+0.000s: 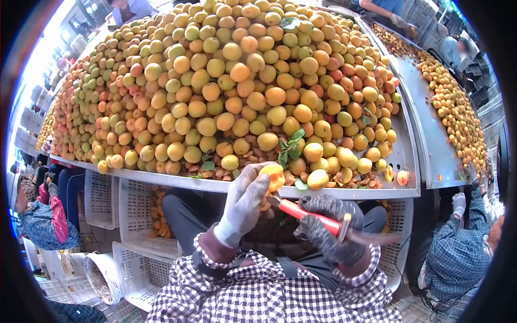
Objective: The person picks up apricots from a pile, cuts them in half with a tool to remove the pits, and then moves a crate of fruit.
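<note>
My left hand [245, 202], in a light grey glove, holds a yellow-orange apricot [273, 176] just below the front edge of the metal table [409, 156]. My right hand [328, 229], in a dark knitted glove, grips a red-handled knife [312, 216]. The knife's tip points left and meets the underside of the apricot. A huge heap of yellow and orange apricots [231, 86] fills the table in front of me, with green leaves [290, 146] and loose pits along the near edge.
White plastic crates [137, 210] stand under the table, and a bucket [102, 277] sits at lower left. People sit on both sides of me. A second metal tray [436, 145] with smaller apricots [458, 113] runs along the right, with more people behind it.
</note>
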`<state>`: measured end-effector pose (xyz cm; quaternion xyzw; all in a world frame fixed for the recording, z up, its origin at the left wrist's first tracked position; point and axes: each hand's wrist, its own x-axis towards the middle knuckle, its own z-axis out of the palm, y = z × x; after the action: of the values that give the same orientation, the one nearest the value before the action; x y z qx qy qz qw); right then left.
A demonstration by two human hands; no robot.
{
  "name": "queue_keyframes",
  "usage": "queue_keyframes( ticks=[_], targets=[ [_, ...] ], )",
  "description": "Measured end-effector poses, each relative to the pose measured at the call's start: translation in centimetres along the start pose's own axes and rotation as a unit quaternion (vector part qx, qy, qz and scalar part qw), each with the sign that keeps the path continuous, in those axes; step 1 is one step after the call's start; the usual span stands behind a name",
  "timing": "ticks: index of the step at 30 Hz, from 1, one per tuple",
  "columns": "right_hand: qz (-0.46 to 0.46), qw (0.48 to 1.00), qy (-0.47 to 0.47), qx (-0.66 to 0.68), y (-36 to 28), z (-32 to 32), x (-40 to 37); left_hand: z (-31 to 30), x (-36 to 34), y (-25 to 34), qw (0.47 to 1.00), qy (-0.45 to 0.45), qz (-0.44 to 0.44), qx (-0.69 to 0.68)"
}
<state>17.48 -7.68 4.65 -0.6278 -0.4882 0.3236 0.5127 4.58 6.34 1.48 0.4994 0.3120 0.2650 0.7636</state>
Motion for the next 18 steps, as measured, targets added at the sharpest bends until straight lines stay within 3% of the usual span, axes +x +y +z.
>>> queue_keyframes(
  ticks=[1,3,5,6,7,8,9,10,11,12,14,16,17,18],
  targets=[
    [0.096,0.992,-0.007,0.085,0.1,-0.4,0.6,-0.3,0.1,0.2,0.999,-0.031,-0.030,0.018],
    [0.160,0.960,0.008,0.231,0.5,-0.9,2.0,-0.7,0.7,0.6,0.992,-0.081,-0.064,0.067],
    [0.220,0.904,0.048,0.364,2.0,0.3,2.9,-0.7,1.8,0.5,0.994,-0.060,-0.081,0.034],
    [0.218,0.904,0.047,0.364,2.7,1.4,3.2,-0.8,2.4,0.3,0.995,-0.038,-0.096,0.000],
    [0.209,0.892,0.110,0.385,3.5,2.6,3.3,-1.4,3.2,-0.4,0.997,-0.026,-0.055,0.036],
    [0.199,0.876,0.172,0.405,3.8,3.8,3.3,-1.7,4.4,-1.6,0.999,0.024,-0.026,-0.033],
    [0.201,0.882,0.201,0.375,2.9,5.2,3.4,-1.9,5.3,-2.2,0.998,0.052,0.017,-0.007],
    [0.086,0.945,0.209,0.235,3.4,6.7,3.1,-2.0,6.1,-2.3,0.995,0.080,0.060,0.019],
    [0.023,0.962,0.222,0.160,4.0,7.6,2.6,-1.7,7.2,-2.0,0.969,0.152,-0.059,-0.184],
    [-0.040,0.968,0.234,0.082,4.3,8.0,2.6,-1.5,7.8,-1.6,0.951,0.191,-0.080,-0.229],
    [-0.027,0.970,0.211,0.113,4.5,7.2,2.6,-2.1,8.5,-2.1,0.950,0.180,-0.026,-0.254],
    [-0.113,0.969,0.219,-0.014,5.6,6.8,4.0,-1.8,8.5,-1.9,0.963,0.196,-0.002,-0.187],
    [-0.110,0.969,0.221,-0.013,6.0,6.4,4.8,-1.7,8.7,-1.9,0.970,0.193,-0.005,-0.148],
    [-0.163,0.968,0.180,-0.056,6.0,5.9,6.0,-1.6,8.7,-2.0,0.975,0.190,-0.006,-0.111]
  ],
)
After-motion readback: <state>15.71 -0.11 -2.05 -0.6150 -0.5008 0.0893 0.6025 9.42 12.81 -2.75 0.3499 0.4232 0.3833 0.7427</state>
